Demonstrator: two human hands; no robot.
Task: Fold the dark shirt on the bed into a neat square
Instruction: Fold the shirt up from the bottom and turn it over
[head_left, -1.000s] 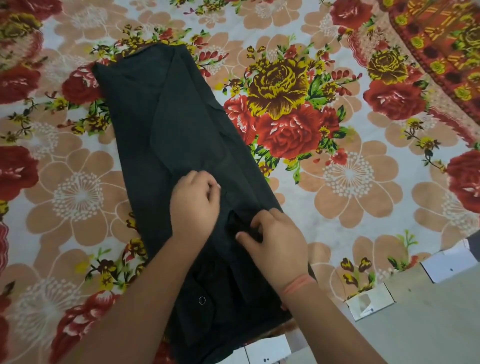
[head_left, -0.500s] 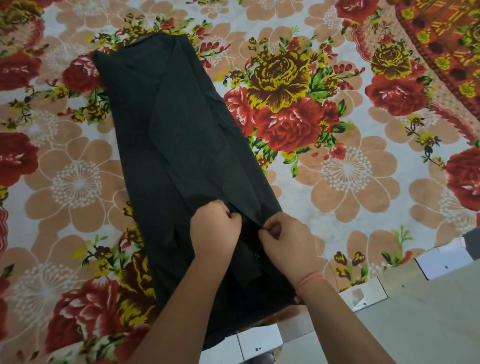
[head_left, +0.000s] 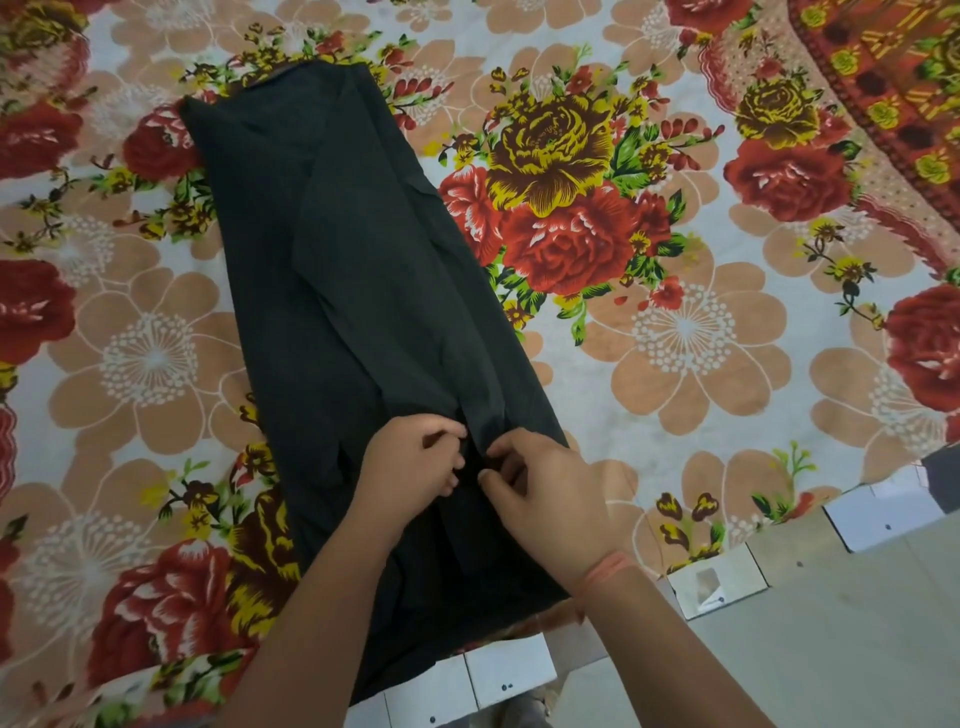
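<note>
Dark shirt (head_left: 363, 291), a matte, finely woven charcoal cloth folded lengthwise into a long narrow band, lying flat on the bed sheet (head_left: 701, 364), which is printed with red and yellow roses and tan blossoms; the band runs from the upper left toward the near edge of the bed, widening slightly, with an overlapping flap forming a soft ridge along its middle. White card pieces (head_left: 509, 670) line the near edge of the bed, beside a pale floor (head_left: 831, 649). Compared with one second earlier, both hands have moved up the band and drawn together over the central ridge, where they remain as half a second ago. Left hand (head_left: 410, 467): knuckles up, fingers curled, pinching the cloth at the ridge. Right hand (head_left: 550, 488): thumb and curled fingers nipping the same fold just beside it; an orange thread (head_left: 608, 566) circles the wrist
</note>
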